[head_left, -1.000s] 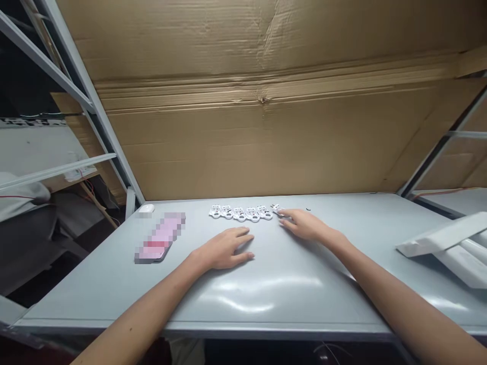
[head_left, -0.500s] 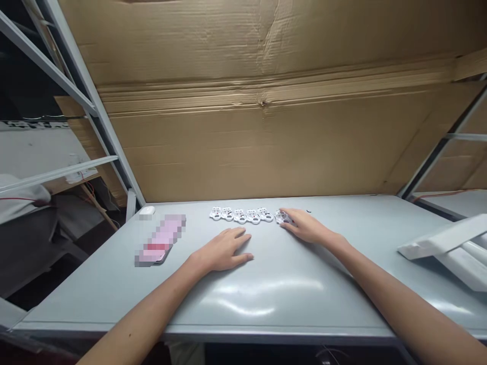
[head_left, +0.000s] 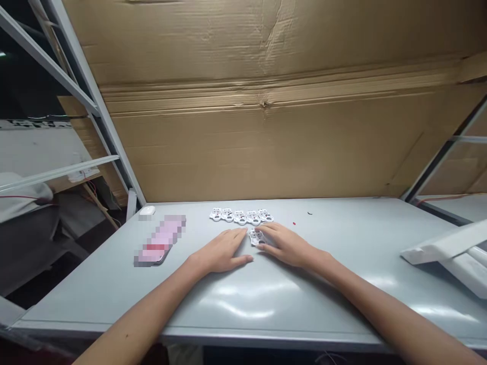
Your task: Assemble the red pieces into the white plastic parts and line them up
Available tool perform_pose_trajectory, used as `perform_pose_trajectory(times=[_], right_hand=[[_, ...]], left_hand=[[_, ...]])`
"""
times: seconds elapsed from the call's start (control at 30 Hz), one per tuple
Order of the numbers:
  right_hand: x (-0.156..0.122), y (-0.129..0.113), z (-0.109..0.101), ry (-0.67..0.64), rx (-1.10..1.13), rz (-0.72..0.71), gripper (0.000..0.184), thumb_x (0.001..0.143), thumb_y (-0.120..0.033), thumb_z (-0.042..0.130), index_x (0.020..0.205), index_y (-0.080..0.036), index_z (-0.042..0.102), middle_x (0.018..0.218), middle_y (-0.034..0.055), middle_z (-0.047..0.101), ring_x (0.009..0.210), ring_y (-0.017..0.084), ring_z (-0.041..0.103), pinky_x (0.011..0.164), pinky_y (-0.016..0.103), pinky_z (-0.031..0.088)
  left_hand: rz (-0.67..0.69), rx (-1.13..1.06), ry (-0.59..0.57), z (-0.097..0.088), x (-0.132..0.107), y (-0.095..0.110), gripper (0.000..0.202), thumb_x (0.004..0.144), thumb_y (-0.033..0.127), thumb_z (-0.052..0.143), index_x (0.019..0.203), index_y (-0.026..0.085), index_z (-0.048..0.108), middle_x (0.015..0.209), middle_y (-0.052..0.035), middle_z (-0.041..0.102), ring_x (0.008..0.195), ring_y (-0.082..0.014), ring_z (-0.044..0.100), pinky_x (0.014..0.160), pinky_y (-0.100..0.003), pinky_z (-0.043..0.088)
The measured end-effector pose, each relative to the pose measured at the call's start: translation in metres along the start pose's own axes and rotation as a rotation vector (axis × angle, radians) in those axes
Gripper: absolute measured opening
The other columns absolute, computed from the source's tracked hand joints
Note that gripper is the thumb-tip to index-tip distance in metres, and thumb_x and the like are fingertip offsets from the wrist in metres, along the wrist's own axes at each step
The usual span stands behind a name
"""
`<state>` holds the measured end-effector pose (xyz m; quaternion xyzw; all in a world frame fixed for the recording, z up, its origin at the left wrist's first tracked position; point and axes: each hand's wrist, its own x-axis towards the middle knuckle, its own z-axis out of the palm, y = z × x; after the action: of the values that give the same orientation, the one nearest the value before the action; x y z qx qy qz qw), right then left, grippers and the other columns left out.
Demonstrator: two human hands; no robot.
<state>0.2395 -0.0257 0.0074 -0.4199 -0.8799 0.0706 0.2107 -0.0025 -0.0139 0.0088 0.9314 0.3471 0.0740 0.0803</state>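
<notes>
My left hand lies on the tabletop with its fingers stretched out and thumb apart, holding nothing. Close to its fingertips is a small flat white piece with dark marks and a ring-shaped end. My right hand grips this piece by its edges between thumb and fingers, and the fingertips cover part of it. Behind the hands, several similar white pieces lie side by side in a row.
A pixelated pink phone-like object and a small white case lie at left. White bars rest at right. A red speck and a dark curved scrap lie behind my right hand. Cardboard walls the back.
My right hand has brought the white piece from the right end of the row leftward and nearer to me, beside my left hand. The red speck is uncovered. My left hand stays put.
</notes>
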Motion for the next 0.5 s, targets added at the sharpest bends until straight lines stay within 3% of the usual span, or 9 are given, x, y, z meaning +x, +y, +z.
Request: perform_pose_trajectory(times=[0.07, 0.17, 0.3, 0.37, 0.5], right_hand=[[0.0, 0.012, -0.007, 0.049, -0.032, 0.071, 0.039, 0.097, -0.042, 0.046, 0.129, -0.024, 0.057, 0.131, 0.0115, 0.062, 0.121, 0.029, 0.057, 0.099, 0.044, 0.047], [-0.002, 0.036, -0.022, 0.111, -0.131, 0.289, 0.038, 0.097, -0.037, 0.044, 0.127, -0.02, 0.058, 0.131, 0.0136, 0.062, 0.119, 0.031, 0.058, 0.097, 0.045, 0.047], [-0.007, 0.06, -0.035, 0.061, -0.184, 0.652, 0.032, 0.091, -0.034, 0.049, 0.113, -0.017, 0.064, 0.117, 0.0156, 0.068, 0.099, 0.031, 0.066, 0.078, 0.041, 0.051], [-0.009, 0.065, -0.036, 0.016, -0.167, 0.709, 0.026, 0.088, -0.034, 0.05, 0.1, -0.018, 0.067, 0.105, 0.0137, 0.071, 0.089, 0.029, 0.067, 0.069, 0.038, 0.05], [-0.008, 0.065, -0.031, -0.032, -0.141, 0.645, 0.019, 0.085, -0.026, 0.05, 0.082, -0.02, 0.068, 0.09, 0.0111, 0.073, 0.077, 0.025, 0.066, 0.06, 0.033, 0.045]], left_hand=[[0.012, 0.007, -0.007, 0.0, 0.0, 0.0, 0.07, 0.097, 0.06, 0.041, 0.152, 0.02, 0.028, 0.154, -0.0127, 0.038, 0.139, -0.0314, 0.038, 0.112, -0.042, 0.032], [0.027, 0.013, -0.01, -0.001, 0.0, 0.0, 0.065, 0.098, 0.057, 0.041, 0.154, 0.026, 0.027, 0.153, -0.0111, 0.04, 0.136, -0.0316, 0.041, 0.11, -0.044, 0.034], [0.027, 0.019, -0.012, -0.002, 0.001, 0.0, 0.062, 0.098, 0.056, 0.041, 0.152, 0.029, 0.032, 0.149, -0.0128, 0.044, 0.132, -0.0339, 0.046, 0.106, -0.046, 0.038], [0.017, 0.03, -0.023, -0.003, 0.001, 0.001, 0.062, 0.098, 0.056, 0.042, 0.153, 0.03, 0.031, 0.149, -0.0127, 0.043, 0.133, -0.0339, 0.044, 0.107, -0.046, 0.038], [0.009, 0.04, -0.037, -0.005, 0.0, 0.002, 0.062, 0.098, 0.055, 0.041, 0.153, 0.029, 0.03, 0.149, -0.014, 0.042, 0.133, -0.0332, 0.044, 0.107, -0.046, 0.038]])
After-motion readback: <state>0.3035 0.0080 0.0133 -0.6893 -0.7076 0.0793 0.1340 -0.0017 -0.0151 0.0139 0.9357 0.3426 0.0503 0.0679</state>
